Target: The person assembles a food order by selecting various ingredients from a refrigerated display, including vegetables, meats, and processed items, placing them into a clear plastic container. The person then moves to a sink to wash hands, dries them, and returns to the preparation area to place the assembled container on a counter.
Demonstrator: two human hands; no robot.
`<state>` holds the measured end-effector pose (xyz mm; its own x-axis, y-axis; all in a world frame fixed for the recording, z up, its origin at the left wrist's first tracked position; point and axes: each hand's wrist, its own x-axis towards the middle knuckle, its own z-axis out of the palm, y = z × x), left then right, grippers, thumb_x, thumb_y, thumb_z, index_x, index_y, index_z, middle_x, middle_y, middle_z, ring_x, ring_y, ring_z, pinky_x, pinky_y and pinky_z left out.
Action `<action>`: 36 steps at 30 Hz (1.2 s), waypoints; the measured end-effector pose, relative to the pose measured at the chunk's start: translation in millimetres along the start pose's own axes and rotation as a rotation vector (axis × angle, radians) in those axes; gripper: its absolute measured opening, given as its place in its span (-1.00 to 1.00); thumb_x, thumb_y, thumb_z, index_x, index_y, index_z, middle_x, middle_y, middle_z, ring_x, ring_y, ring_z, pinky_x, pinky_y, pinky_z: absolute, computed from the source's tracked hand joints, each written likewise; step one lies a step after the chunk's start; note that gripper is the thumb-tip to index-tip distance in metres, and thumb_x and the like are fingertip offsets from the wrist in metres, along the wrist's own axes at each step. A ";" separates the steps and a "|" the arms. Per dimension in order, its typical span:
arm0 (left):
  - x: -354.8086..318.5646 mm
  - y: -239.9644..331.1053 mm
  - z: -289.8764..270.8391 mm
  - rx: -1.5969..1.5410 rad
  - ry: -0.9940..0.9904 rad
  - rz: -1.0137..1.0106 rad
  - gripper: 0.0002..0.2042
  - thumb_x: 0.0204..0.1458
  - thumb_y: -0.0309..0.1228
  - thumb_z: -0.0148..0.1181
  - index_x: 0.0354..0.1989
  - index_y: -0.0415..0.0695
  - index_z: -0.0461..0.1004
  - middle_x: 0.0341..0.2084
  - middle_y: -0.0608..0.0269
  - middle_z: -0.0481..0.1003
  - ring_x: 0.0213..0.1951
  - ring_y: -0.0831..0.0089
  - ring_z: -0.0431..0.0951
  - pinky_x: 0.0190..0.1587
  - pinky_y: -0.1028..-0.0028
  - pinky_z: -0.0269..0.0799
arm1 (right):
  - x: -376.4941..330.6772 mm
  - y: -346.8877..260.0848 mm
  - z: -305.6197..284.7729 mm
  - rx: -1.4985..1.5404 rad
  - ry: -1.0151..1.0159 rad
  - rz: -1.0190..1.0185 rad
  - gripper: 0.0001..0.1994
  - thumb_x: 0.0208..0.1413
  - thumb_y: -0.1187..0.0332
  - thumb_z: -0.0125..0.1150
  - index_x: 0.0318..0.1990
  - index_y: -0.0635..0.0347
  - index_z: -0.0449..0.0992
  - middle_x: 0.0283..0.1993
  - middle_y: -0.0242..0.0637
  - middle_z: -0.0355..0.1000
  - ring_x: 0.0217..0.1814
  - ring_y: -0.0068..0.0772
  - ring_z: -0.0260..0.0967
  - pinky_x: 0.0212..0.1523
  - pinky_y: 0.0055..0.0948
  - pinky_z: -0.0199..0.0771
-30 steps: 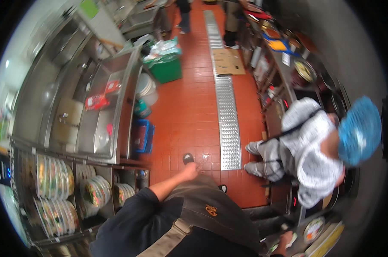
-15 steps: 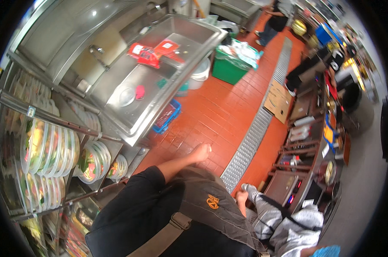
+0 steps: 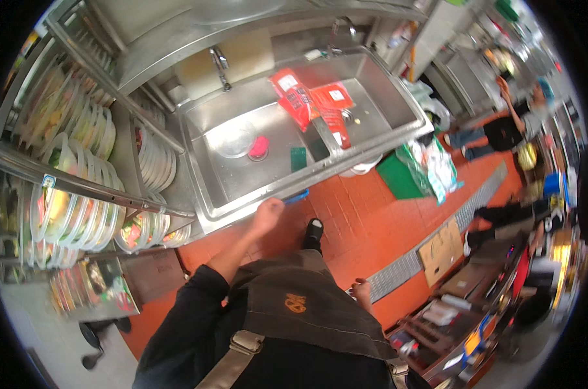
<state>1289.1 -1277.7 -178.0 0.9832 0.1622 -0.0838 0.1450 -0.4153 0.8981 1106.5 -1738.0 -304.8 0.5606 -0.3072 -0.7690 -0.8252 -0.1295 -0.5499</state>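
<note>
My left hand (image 3: 266, 216) is closed in a loose fist near the front rim of the double steel sink (image 3: 245, 209). Nothing shows in it. Low beside my apron, my right hand (image 3: 361, 292) hangs above the floor with its fingers loosely bent and apart, holding nothing visible. In the sink's left basin lie a clear round lid or bowl (image 3: 232, 138), a bright pink piece (image 3: 259, 145) and a green pad (image 3: 298, 158). Red printed packages (image 3: 299, 104) lie across the divider and into the right basin.
Racks at left hold stacked clear round containers of food (image 3: 80, 217). A green bin (image 3: 397, 175) with a plastic liner stands right of the sink. Cardboard (image 3: 440, 251) lies over the metal floor grate (image 3: 397, 272). A person (image 3: 501, 126) stands at far right; another is near the counter.
My view has turned right and come closer to the sink, which now fills the upper middle. My left fist is now by its rim. The person at lower right has left view.
</note>
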 end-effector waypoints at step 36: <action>485.0 -152.1 -215.1 -1.688 0.000 -0.508 -0.64 0.32 -0.15 -0.04 -0.34 -0.20 0.46 -0.52 0.21 0.50 -0.50 0.31 0.44 -0.37 0.35 0.45 | 21.1 -442.1 95.9 -0.276 -0.500 -0.206 -0.67 0.19 0.38 0.20 0.06 0.35 0.51 -0.26 -0.22 0.55 -0.33 -0.41 0.57 -0.35 -0.43 0.63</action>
<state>1720.1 -943.3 -262.3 0.8816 -0.0304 -0.4711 0.1461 0.9665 0.2109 1489.8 -1596.8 -109.2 0.6205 0.2214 -0.7523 -0.6461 -0.3992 -0.6505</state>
